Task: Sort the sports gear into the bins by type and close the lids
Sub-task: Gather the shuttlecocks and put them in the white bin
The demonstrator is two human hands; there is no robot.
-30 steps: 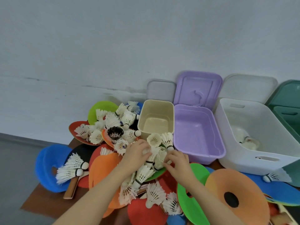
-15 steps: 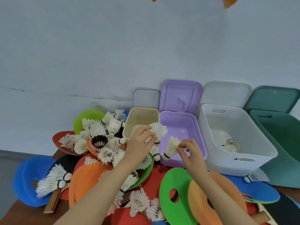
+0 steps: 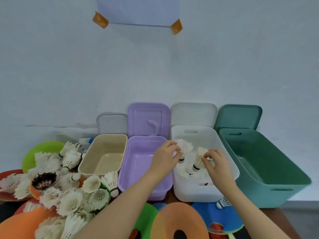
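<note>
Both hands have moved right from the pile to over the white bin (image 3: 226,147). Left hand (image 3: 164,158) pinches a shuttlecock (image 3: 185,148); right hand (image 3: 216,165) pinches another shuttlecock (image 3: 200,156).

both hands (image 3: 165,159) (image 3: 217,165) extended forward, fingers pinching

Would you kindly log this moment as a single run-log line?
step: shuttlecocks to white bin | left hand: pinches shuttlecock over bin | right hand: pinches second shuttlecock over bin | lids: open
</note>
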